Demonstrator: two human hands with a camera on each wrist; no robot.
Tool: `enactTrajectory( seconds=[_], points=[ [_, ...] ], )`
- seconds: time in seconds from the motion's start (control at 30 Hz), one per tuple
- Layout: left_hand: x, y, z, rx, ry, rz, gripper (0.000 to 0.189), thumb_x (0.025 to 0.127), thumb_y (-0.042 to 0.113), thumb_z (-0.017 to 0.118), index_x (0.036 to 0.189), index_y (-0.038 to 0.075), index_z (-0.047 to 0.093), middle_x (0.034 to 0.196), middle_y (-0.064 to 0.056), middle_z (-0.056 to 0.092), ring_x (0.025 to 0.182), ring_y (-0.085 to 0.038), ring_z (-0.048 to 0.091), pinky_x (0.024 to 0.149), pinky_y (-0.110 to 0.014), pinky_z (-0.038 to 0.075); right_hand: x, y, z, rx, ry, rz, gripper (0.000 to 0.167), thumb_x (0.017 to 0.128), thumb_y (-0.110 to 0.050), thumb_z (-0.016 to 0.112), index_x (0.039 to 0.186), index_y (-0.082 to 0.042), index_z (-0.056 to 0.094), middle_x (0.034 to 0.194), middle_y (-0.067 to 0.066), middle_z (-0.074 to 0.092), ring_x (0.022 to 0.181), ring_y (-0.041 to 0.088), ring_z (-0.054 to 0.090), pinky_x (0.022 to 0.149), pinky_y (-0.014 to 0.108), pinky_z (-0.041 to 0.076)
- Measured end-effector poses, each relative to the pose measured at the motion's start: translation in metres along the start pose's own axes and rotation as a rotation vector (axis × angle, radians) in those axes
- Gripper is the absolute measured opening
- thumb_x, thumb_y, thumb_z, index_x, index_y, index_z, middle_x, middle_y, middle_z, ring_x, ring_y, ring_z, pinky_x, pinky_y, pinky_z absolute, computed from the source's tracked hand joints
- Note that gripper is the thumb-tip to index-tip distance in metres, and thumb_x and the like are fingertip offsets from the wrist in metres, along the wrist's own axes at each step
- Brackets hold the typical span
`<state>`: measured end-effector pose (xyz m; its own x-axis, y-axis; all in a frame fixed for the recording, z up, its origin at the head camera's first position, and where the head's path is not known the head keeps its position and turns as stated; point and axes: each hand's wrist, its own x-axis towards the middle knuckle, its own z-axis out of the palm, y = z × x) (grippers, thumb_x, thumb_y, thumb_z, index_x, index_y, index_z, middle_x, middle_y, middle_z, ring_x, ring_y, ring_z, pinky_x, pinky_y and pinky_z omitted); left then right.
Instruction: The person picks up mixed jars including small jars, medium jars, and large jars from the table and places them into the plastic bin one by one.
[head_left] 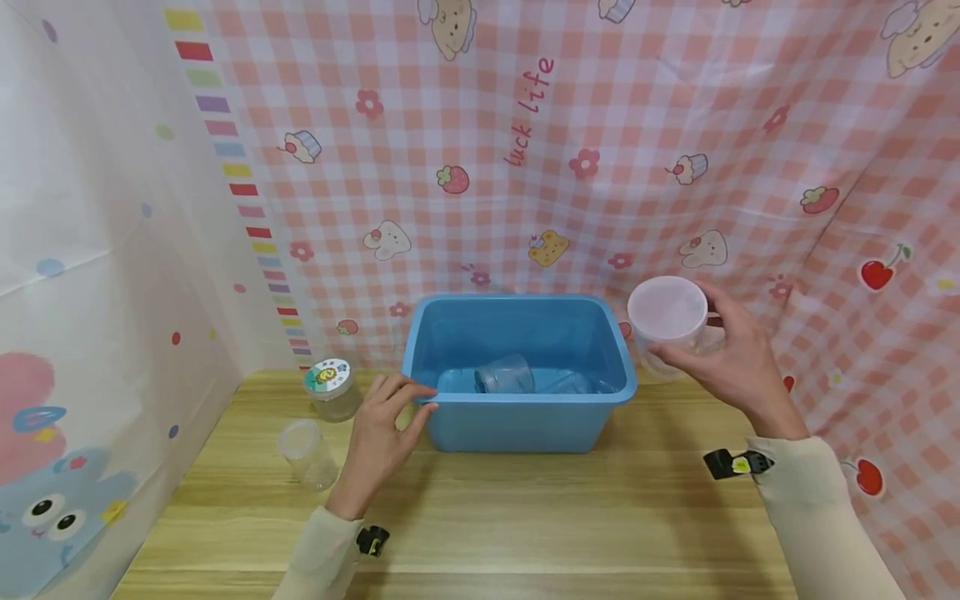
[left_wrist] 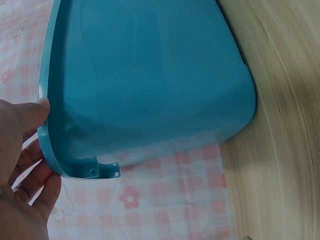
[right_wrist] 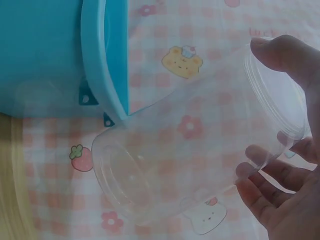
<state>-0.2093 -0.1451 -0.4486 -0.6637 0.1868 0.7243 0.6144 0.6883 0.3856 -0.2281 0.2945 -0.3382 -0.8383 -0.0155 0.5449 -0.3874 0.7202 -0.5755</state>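
Note:
A blue plastic bin (head_left: 521, 425) stands on the table, and two clear plastic jars lie inside it, one of them a jar (head_left: 507, 375) on its side. At its front left corner my left hand (head_left: 381, 433) grips the rim (left_wrist: 44, 107), thumb on the front side and fingers round the corner. Right of the bin, my right hand (head_left: 731, 354) holds a large clear jar (right_wrist: 170, 135) with a whitish lid (head_left: 667, 307) by its upper end. The jar is raised and tilted, and looks see-through in the right wrist view.
Left of the bin stand a clear jar with a printed green and white lid (head_left: 328, 376) and a slimmer clear jar (head_left: 309, 457) with a pale lid. Pink checked cloth (head_left: 480, 167) hangs behind the wooden table (head_left: 525, 525).

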Motion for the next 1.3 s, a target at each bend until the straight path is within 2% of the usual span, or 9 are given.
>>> enactTrajectory(
  seconds=[0.13,0.47,0.7,0.87,1.1,1.3],
  points=[
    [0.0,0.0,0.0,0.002,-0.004,-0.007,0.015,0.089,0.018,0.082,0.103,0.015,0.078,0.098,0.002,0.067,0.095,-0.018,0.056,0.081,-0.034,0.049,0.002,-0.004,0.0,0.002,-0.005,-0.041,0.092,0.071,-0.021,0.095,0.151,-0.024,0.05,0.136,0.016,0.061,0.118,0.031,0.057,0.093,0.044,0.043],
    [-0.001,0.0,0.0,0.004,-0.005,-0.009,0.016,0.089,0.018,0.082,0.103,0.014,0.078,0.098,0.001,0.067,0.095,-0.018,0.056,0.081,-0.035,0.05,0.011,-0.021,0.007,-0.016,-0.024,-0.184,0.091,0.068,-0.019,0.097,0.148,-0.019,0.053,0.131,0.011,0.062,0.113,0.026,0.057,0.092,0.034,0.044],
    [-0.001,-0.001,0.0,0.005,-0.007,-0.007,0.015,0.089,0.018,0.081,0.103,0.014,0.078,0.098,0.001,0.067,0.095,-0.019,0.057,0.081,-0.034,0.049,0.014,-0.038,0.014,-0.027,-0.095,-0.203,0.092,0.07,-0.024,0.096,0.15,-0.019,0.051,0.134,0.01,0.061,0.118,0.026,0.051,0.092,0.05,0.047],
    [-0.001,-0.002,0.0,0.006,-0.002,0.004,0.015,0.089,0.017,0.082,0.103,0.014,0.078,0.098,0.001,0.066,0.095,-0.019,0.056,0.081,-0.034,0.049,0.017,-0.047,0.02,-0.037,-0.115,-0.275,0.095,0.068,-0.023,0.097,0.15,-0.017,0.051,0.136,0.012,0.061,0.118,0.027,0.05,0.088,0.05,0.045],
    [0.0,-0.001,0.0,0.008,-0.01,0.0,0.015,0.089,0.018,0.081,0.103,0.014,0.078,0.098,0.001,0.066,0.095,-0.019,0.056,0.081,-0.034,0.049,0.021,-0.053,0.031,-0.095,-0.186,-0.308,0.097,0.07,-0.027,0.097,0.153,-0.018,0.047,0.141,0.012,0.057,0.127,0.031,0.049,0.096,0.062,0.05],
    [0.0,0.0,-0.001,0.005,-0.003,0.003,0.015,0.089,0.017,0.082,0.103,0.014,0.078,0.098,0.001,0.067,0.096,-0.018,0.056,0.081,-0.034,0.049,0.023,-0.061,0.044,-0.155,-0.252,-0.337,0.096,0.071,-0.033,0.096,0.152,-0.018,0.047,0.144,0.01,0.054,0.13,0.031,0.047,0.095,0.059,0.054]
  ],
)
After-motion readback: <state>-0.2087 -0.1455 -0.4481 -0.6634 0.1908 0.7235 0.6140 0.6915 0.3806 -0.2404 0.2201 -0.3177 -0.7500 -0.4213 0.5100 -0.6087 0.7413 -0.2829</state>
